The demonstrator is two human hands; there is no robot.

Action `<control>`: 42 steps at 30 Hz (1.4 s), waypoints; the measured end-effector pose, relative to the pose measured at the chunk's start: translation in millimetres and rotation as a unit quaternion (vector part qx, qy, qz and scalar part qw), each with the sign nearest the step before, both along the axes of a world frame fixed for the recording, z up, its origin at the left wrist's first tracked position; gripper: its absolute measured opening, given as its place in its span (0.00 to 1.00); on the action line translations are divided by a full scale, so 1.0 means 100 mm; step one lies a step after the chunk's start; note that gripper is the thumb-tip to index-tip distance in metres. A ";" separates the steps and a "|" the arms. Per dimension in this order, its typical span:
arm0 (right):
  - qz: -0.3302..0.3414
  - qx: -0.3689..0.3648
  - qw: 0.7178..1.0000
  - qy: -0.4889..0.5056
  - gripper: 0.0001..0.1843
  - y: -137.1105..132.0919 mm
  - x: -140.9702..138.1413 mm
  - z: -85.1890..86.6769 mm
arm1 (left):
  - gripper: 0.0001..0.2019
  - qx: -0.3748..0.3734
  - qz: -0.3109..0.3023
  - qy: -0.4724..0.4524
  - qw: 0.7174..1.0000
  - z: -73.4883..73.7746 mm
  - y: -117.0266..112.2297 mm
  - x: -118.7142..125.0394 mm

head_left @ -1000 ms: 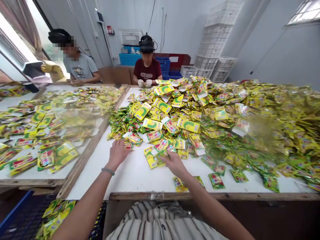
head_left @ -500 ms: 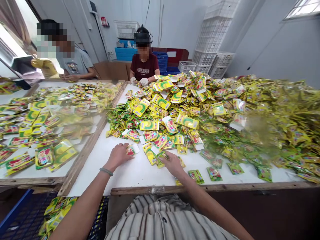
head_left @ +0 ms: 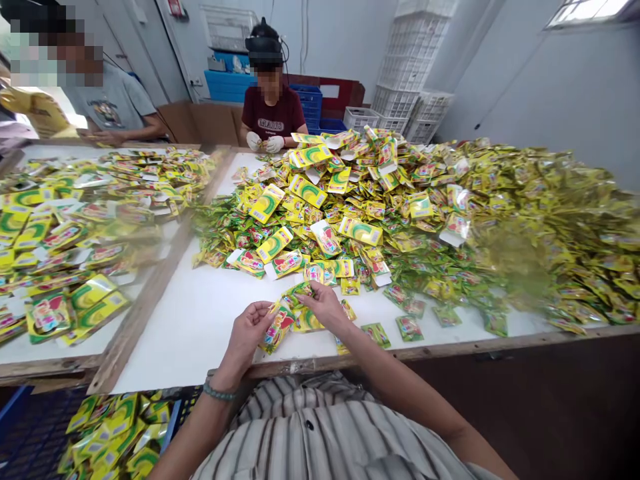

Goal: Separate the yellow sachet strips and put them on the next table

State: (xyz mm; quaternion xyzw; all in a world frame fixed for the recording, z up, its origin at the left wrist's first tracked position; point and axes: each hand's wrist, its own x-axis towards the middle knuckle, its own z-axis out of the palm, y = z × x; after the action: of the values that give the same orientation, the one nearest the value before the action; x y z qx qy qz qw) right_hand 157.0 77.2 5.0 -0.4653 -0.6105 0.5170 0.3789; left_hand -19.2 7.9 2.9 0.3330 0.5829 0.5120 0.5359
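My left hand (head_left: pixel 249 335) is closed around a small yellow card box (head_left: pixel 279 330) with a red printed front, held tilted just above the near edge of the table. In my right hand (head_left: pixel 326 308), thumb and fingers pinch a small green and yellow packet (head_left: pixel 297 293) at the upper end of that box. Whether the packet's tip is inside the box I cannot tell. Beneath my right hand lies another yellow box (head_left: pixel 307 321), partly hidden. A few loose green packets (head_left: pixel 376 335) rest to the right of that hand.
A large heap of packets and boxes (head_left: pixel 360 230) covers the table's middle and right. Beyond a wooden divider (head_left: pixel 145 307), more boxes (head_left: pixel 50 317) lie on the left. Below stands a blue crate (head_left: pixel 30 433) holding boxes. Two people (head_left: pixel 273 110) work across the table.
My left hand has lifted the box from the table and brought it right, towards my body. My right hand has brought the packet up to it. The view has shifted slightly.
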 end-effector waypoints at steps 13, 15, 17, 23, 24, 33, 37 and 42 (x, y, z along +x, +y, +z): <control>0.115 -0.027 0.989 -0.088 0.09 0.04 0.10 0.10 | 0.27 -0.024 0.017 -0.023 0.999 -0.10 -0.13 0.06; 0.110 -0.013 0.987 -0.114 0.07 0.05 0.09 0.11 | 0.27 -0.025 0.009 -0.024 0.999 -0.12 -0.13 0.04; 0.109 0.004 0.982 -0.152 0.05 0.06 0.08 0.14 | 0.27 -0.026 0.006 -0.026 0.999 -0.12 -0.13 0.03; 0.165 -0.025 0.978 -0.122 0.07 0.11 0.08 0.21 | 0.26 -0.030 0.007 -0.044 0.999 -0.07 -0.16 0.01; 0.173 -0.037 0.979 -0.102 0.08 0.11 0.08 0.21 | 0.26 -0.030 0.009 -0.041 0.999 -0.05 -0.16 0.01; 0.203 0.040 0.956 -0.207 0.05 0.16 0.06 0.28 | 0.26 -0.018 -0.017 -0.036 0.999 -0.07 -0.19 -0.01; 0.214 0.135 0.925 -0.284 0.04 0.17 -0.08 0.35 | 0.25 -0.015 -0.042 -0.032 0.999 -0.06 -0.17 -0.09; 0.172 0.169 0.948 -0.205 0.05 0.11 -0.21 0.27 | 0.21 -0.037 -0.150 -0.007 0.988 0.01 -0.14 -0.13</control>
State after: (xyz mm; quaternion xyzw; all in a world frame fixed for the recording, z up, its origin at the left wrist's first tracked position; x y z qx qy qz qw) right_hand 135.6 87.9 32.1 -0.3781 -0.8245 0.3566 0.2239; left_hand -32.3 -5.6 4.3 0.3930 0.5411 0.4063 0.6227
